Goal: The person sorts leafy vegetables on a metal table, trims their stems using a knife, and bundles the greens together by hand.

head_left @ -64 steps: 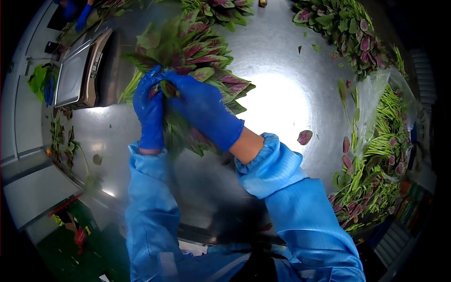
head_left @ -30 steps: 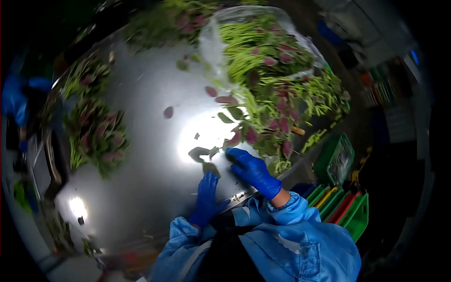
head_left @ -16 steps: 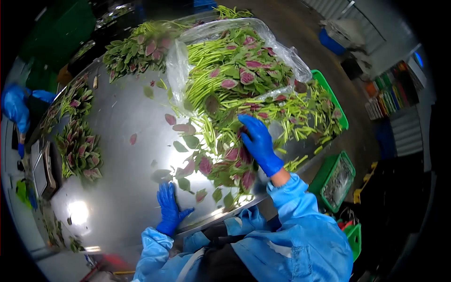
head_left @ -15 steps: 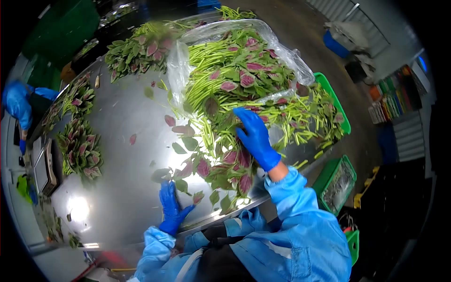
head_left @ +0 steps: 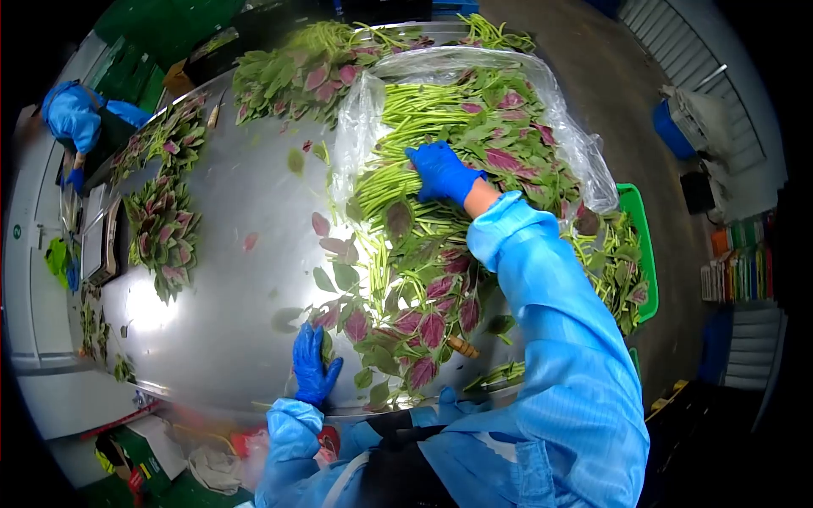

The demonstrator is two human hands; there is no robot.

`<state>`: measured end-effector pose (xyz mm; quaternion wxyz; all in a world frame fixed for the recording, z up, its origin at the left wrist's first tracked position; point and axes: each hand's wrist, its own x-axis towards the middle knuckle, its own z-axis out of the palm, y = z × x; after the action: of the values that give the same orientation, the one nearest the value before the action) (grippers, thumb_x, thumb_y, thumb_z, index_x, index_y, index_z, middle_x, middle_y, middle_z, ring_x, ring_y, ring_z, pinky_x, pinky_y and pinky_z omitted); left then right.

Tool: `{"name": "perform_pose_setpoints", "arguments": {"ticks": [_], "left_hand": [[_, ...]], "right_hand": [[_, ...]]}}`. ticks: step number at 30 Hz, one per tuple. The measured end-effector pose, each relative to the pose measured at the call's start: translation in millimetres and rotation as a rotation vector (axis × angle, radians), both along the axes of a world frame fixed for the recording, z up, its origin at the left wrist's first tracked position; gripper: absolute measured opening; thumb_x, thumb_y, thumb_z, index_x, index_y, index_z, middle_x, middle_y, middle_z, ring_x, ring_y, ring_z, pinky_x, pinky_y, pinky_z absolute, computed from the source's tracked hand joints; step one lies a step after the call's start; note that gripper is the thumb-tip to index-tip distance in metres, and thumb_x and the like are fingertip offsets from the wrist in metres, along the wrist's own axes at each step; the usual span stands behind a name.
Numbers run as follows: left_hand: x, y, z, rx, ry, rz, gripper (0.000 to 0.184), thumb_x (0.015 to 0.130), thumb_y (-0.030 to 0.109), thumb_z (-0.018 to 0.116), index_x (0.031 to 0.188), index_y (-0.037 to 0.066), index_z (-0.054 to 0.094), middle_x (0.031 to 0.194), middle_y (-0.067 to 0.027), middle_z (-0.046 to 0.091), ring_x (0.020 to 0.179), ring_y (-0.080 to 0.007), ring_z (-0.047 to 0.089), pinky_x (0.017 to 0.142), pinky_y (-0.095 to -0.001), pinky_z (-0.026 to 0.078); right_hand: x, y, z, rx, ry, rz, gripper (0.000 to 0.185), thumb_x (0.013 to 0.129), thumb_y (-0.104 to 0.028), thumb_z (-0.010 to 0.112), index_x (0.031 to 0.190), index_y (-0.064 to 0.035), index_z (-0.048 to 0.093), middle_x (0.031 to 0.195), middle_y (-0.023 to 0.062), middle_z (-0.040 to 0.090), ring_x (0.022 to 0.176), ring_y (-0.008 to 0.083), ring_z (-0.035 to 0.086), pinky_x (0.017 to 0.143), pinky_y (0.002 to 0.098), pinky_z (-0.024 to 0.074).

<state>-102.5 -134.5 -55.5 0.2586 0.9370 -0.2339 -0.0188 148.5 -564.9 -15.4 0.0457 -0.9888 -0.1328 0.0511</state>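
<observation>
Right hand (head_left: 446, 175) now farther forward, over the bagged stems (head_left: 422, 107)

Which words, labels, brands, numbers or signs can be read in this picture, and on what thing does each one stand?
"2", as it appears: on the small round green sign at the far left.
Too small or blurred to read: any markings on the scale, the coloured upright items at the right, and the green box at lower left.

Lt-blue sleeves (head_left: 567, 305) — dk-blue gloves (head_left: 445, 174)
</observation>
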Motion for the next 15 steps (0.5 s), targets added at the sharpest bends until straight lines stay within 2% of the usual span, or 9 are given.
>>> {"name": "perform_pose_setpoints", "arguments": {"ticks": [2,3,7,10,12,15], "left_hand": [[0.5,-1.8,2.1,0.008,0.012,0.016,0.073,0.079,0.031,0.068,0.141,0.006,0.037,0.144,-0.0247,0.032,0.133,-0.0423,0.031,0.109,-0.0492,0.024],[0.1,-0.5,0.6,0.018,0.015,0.017,0.073,0.079,0.031,0.068,0.141,0.006,0.038,0.144,-0.0246,0.033,0.133,-0.0423,0.032,0.109,-0.0493,0.025],[2.5,-0.1,0.4,0.047,0.027,0.02,0.072,0.08,0.031,0.068,0.14,0.007,0.038,0.144,-0.0246,0.033,0.132,-0.0423,0.032,0.109,-0.0496,0.025],[2.8,0.0,-0.8,0.031,0.042,0.02,0.071,0.08,0.03,0.068,0.14,0.006,0.038,0.144,-0.0244,0.033,0.132,-0.043,0.031,0.109,-0.0498,0.025],[3.2,-1.7,2.8,0.016,0.06,0.021,0.071,0.08,0.03,0.067,0.14,0.006,0.038,0.144,-0.0243,0.033,0.133,-0.0434,0.031,0.109,-0.0499,0.025],[3.0,-3.6,5.9,0.083,0.086,0.019,0.074,0.08,0.029,0.067,0.141,0.004,0.035,0.146,-0.0241,0.029,0.135,-0.0431,0.027,0.11,-0.0498,0.022]], "right_hand": [[6.4,-1.4,10.0,0.036,0.173,-0.006,0.079,0.054,-0.043,0.082,0.12,-0.0096,0.053,0.114,0.0196,0.057,0.111,0.0356,0.053,0.096,0.0495,0.0413],[1.0,1.1,16.8,0.043,0.084,-0.007,0.058,0.058,-0.038,0.08,0.103,-0.0091,0.059,0.112,0.0181,0.058,0.107,0.0353,0.055,0.089,0.046,0.0471],[-8.9,2.5,10.9,0.01,-0.187,0.057,0.038,0.065,-0.028,0.072,0.097,-0.0097,0.063,0.107,0.0159,0.061,0.103,0.0328,0.058,0.086,0.0449,0.0463],[-3.8,-11.5,23.9,0.169,0.02,0.105,0.04,0.066,-0.03,0.072,0.1,-0.0093,0.063,0.107,0.0164,0.063,0.099,0.032,0.06,0.085,0.0416,0.0484],[-1.7,-22.8,45.1,0.225,0.069,0.027,0.042,0.067,-0.033,0.071,0.103,-0.0126,0.062,0.094,0.0154,0.066,0.087,0.0337,0.064,0.078,0.0415,0.0509],[3.6,-42.3,70.3,0.291,0.015,-0.046,0.05,0.064,-0.032,0.076,0.107,-0.0113,0.059,0.094,0.0178,0.066,0.086,0.0365,0.063,0.076,0.0425,0.0508]]}}
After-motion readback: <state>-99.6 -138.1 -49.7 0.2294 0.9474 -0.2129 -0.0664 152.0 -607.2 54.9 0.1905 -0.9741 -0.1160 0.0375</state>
